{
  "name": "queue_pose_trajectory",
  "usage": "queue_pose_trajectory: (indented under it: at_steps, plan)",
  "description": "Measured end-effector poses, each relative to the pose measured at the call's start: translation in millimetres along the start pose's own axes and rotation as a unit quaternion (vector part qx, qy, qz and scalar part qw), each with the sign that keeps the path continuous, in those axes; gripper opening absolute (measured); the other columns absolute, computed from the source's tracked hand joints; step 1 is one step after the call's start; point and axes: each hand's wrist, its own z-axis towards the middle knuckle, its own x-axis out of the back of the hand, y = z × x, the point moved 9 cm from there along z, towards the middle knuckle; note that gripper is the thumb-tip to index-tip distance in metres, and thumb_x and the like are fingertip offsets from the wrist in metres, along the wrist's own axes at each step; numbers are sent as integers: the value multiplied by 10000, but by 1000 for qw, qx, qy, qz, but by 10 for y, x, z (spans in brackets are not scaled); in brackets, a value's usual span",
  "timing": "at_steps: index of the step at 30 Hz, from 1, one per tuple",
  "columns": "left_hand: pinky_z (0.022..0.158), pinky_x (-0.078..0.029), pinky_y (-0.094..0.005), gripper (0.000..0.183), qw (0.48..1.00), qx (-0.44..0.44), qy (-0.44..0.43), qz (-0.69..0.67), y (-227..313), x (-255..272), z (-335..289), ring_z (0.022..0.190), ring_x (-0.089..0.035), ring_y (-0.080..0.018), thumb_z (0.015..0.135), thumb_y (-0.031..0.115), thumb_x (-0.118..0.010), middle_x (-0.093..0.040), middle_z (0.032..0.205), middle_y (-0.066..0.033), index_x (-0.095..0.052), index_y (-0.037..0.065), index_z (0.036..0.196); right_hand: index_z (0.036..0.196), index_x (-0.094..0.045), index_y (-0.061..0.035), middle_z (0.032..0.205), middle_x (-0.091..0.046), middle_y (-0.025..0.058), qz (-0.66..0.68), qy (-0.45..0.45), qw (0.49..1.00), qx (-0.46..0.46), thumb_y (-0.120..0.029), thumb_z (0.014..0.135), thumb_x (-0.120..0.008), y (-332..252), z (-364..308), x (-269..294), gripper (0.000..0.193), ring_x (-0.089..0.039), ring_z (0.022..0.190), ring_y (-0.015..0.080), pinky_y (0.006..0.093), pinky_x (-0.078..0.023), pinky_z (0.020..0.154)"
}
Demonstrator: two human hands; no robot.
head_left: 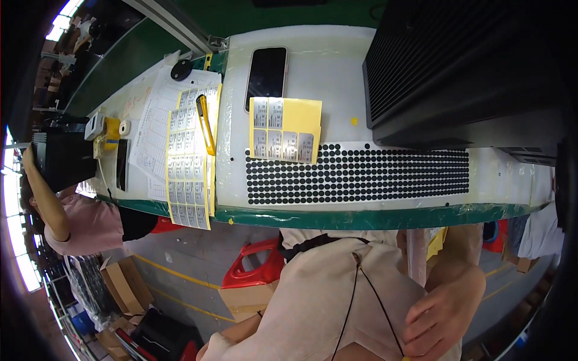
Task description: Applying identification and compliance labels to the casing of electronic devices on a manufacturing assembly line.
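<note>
My right hand [442,313] is low at the right, in front of my beige clothing [313,289]. Its fingers are curled together beside a black drawstring [379,298]. A tiny yellow bit shows at the fingertips by the lower edge; what it belongs to is cut off. Of my left arm only the forearm [241,330] shows, with a thin dark band; the hand is out of sight. On the bench lie a sheet of round black stickers [361,177], a partly used silver label sheet [283,144] overlapping it, and a black phone [267,75].
A yellow utility knife [206,125] rests on more label sheets [186,156] at the left. A large black ribbed machine [457,78] stands at the right. A co-worker in a pink top [90,222] is at the far left. Below are a red plastic part [253,265] and cardboard boxes [126,286].
</note>
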Motion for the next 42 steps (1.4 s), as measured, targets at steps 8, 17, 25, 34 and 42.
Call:
queue_pose_trajectory:
  at_steps: [8,17,25,34,42]
  plan:
    - [558,-487,-287,266,999,-12,47,13,-38,-78,-110,672,-614,-134,834,192,-583,-688,821,-65,-672,18,1014,920,-608,-101,872,-575,-7,123,62,986,92,-173,908,-533,-173,-25,89,105,-556,753,144,279,-455,720]
    - [556,-485,-287,271,989,-72,102,78,287,241,68,678,-612,-136,834,197,-585,-687,828,-70,-673,18,1017,859,-662,-57,953,-651,115,214,177,961,-5,-136,926,-576,451,-611,351,134,-612,823,258,393,-515,732]
    - [582,-414,-244,133,715,-189,628,242,3541,2772,-586,728,-561,-132,828,119,-676,-611,817,-43,-659,29,925,1005,-605,14,978,-602,125,-145,256,879,-375,-102,847,-651,1720,-400,758,201,-559,932,284,349,-449,843]
    - [801,-433,-339,244,658,-234,604,384,3788,3057,-1,904,-520,-266,747,122,-751,-528,933,-132,-625,-8,912,1087,-585,-5,1062,-578,114,-398,340,769,-367,-202,887,-590,2661,-336,1039,281,-520,1056,292,398,-419,912]
    - [763,-421,-213,78,729,-376,572,6,3840,2614,-129,847,-541,-91,844,-11,-665,-586,955,-38,-588,-21,852,865,-703,-64,885,-658,26,-499,362,759,-208,-110,738,-705,1862,42,1103,135,-601,858,227,370,-477,817]
